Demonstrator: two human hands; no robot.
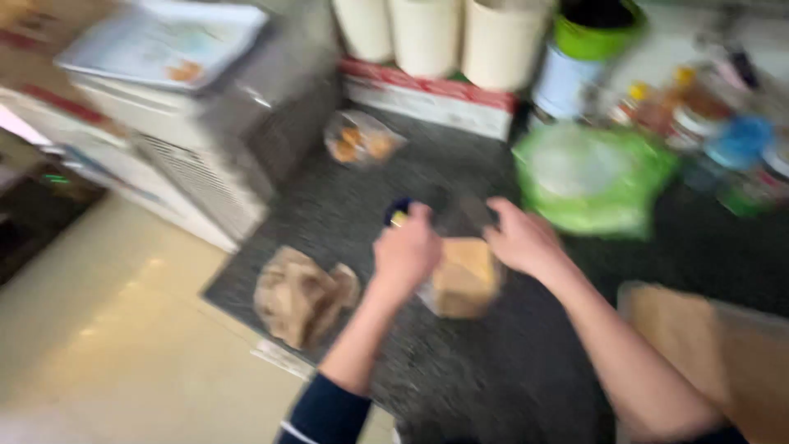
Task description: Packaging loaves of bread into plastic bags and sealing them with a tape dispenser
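The picture is heavily blurred by motion. My left hand point(407, 251) and my right hand point(522, 238) hover close together over a dark speckled counter point(493, 362), both at a clear bag holding a tan block that looks like sliced bread point(464, 279). Each hand touches the bag's top end; how firmly either grips it is lost in the blur. A small dark blue and yellow thing point(398, 214) sits just beyond my left hand's fingers.
A crumpled brown paper bag point(302, 294) lies left of my hands. Behind are a green plastic bag point(592, 177), a small clear bag of orange food point(362, 140), cream canisters point(427, 33), jars and bottles point(715, 115), a white appliance point(189, 123), and a wooden board point(707, 345).
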